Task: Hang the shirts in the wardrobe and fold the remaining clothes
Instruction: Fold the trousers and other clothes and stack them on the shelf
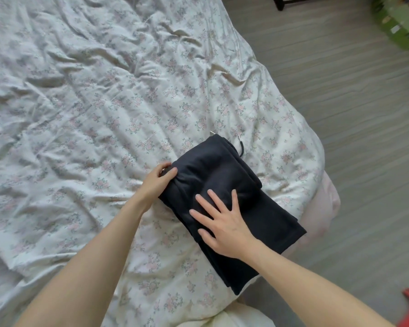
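Pressing flat, right hand steadies dark garment; left hand pinches it.

Soft, even daylight fills the wide-angle view with faint shadows in the sheet's creases, while edges bend and corners blur noticeably.

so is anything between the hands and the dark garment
Nothing visible. The right hand lies flat on the folded dark garment with fingers spread, and the left hand grips its left edge. Both touch it directly on the bed.
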Action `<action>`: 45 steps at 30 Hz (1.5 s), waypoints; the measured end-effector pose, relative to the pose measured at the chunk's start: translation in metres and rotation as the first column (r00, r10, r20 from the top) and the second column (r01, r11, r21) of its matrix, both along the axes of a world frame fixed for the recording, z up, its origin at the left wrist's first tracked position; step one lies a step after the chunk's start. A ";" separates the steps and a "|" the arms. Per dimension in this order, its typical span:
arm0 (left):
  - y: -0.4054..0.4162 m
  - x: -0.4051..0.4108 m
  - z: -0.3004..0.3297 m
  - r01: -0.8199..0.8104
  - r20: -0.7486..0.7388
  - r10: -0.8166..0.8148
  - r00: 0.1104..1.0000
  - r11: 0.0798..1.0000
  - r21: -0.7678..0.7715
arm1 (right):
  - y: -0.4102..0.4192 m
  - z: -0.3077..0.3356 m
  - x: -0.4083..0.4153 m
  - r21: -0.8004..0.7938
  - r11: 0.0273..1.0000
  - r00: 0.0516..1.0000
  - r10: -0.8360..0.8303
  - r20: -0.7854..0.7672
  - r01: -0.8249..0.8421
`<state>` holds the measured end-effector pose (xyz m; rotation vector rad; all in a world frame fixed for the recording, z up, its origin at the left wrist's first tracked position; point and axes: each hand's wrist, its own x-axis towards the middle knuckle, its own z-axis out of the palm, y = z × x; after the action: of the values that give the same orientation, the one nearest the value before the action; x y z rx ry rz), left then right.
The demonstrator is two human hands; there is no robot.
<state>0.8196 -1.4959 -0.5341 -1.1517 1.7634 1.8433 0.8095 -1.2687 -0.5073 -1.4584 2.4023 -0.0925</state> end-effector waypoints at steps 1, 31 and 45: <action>-0.003 0.001 -0.002 0.004 0.048 -0.006 0.999 0.999 0.039 | 0.003 0.000 0.002 -0.050 0.998 0.999 0.031 0.010 -0.030; 0.127 0.048 0.055 0.665 0.049 -0.807 0.588 0.448 -0.597 | 0.088 0.055 0.010 0.300 -0.174 -0.344 -0.574 0.743 0.938; 0.120 0.023 0.022 0.597 0.167 -0.575 0.801 0.785 -0.166 | 0.105 0.016 -0.004 0.345 0.730 0.759 -0.647 0.070 0.590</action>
<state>0.8427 -1.3754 -0.5123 -0.6266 1.9943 1.2202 0.8060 -1.1636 -0.4913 -0.4342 2.4991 -0.0101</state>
